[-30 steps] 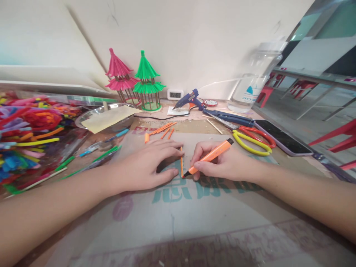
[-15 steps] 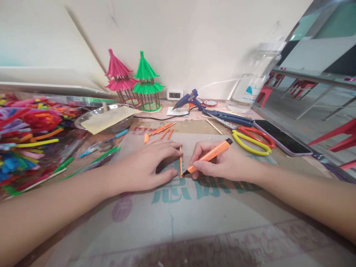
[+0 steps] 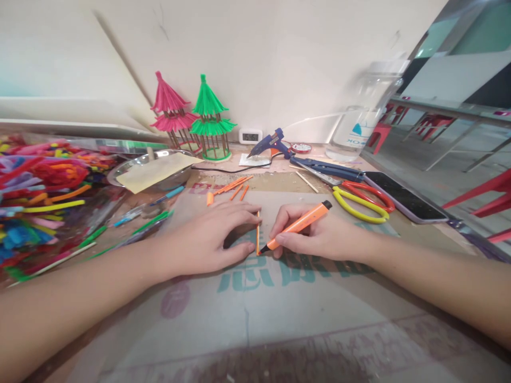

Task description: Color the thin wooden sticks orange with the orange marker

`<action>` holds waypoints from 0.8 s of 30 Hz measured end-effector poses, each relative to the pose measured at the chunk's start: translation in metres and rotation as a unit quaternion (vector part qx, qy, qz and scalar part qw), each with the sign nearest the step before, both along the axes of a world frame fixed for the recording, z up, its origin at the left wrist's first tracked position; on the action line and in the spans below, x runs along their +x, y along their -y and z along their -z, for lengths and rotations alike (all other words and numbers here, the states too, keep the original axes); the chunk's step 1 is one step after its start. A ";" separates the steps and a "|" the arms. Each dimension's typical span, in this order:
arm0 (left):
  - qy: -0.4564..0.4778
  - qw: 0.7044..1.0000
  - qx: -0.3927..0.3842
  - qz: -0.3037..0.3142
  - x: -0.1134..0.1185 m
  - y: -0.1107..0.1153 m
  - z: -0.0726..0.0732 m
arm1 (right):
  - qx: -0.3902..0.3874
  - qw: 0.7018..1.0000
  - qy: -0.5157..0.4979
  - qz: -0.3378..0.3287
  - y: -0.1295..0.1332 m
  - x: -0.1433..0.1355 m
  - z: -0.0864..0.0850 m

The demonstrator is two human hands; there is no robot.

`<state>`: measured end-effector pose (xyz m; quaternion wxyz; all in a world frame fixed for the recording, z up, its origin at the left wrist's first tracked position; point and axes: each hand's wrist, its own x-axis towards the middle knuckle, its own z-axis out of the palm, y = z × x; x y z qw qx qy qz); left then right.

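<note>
My left hand [image 3: 215, 234] rests on the grey printed sheet [image 3: 191, 330], with fingertips touching a thin stick [image 3: 257, 234] that is partly orange and lies upright in the view. My right hand [image 3: 311, 231] is closed around an orange marker [image 3: 299, 223], its dark tip at the near end of the stick. Beyond my left hand lie several orange sticks [image 3: 235, 184] and an orange cap [image 3: 209, 199].
Pipe cleaners [image 3: 43, 181] heap at the left beside a metal dish [image 3: 115, 170]. Pink [image 3: 170, 101] and green [image 3: 209, 101] towers, a glue gun [image 3: 271, 141] and a bottle [image 3: 355, 127] stand behind. Scissors [image 3: 359, 205] and a phone [image 3: 407, 197] lie right.
The marker and my right hand have shifted slightly left. The near end of the stick has also moved a little left. My left hand has hardly moved.
</note>
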<state>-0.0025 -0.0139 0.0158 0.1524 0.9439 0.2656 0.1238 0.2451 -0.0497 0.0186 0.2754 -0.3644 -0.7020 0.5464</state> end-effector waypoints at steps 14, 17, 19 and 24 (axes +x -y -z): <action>-0.007 1.000 -0.003 -0.018 0.001 0.000 0.001 | 0.001 1.000 0.005 0.028 0.000 -0.001 0.001; -0.007 1.000 -0.003 -0.021 0.001 0.001 0.001 | 0.004 1.000 0.009 0.022 0.000 -0.002 0.000; -0.009 1.000 0.000 -0.023 0.001 0.001 0.001 | 0.008 0.999 0.021 0.040 -0.001 -0.002 0.001; -0.011 1.000 -0.007 -0.026 0.001 0.001 0.000 | 0.012 0.996 0.024 0.080 -0.004 -0.004 0.005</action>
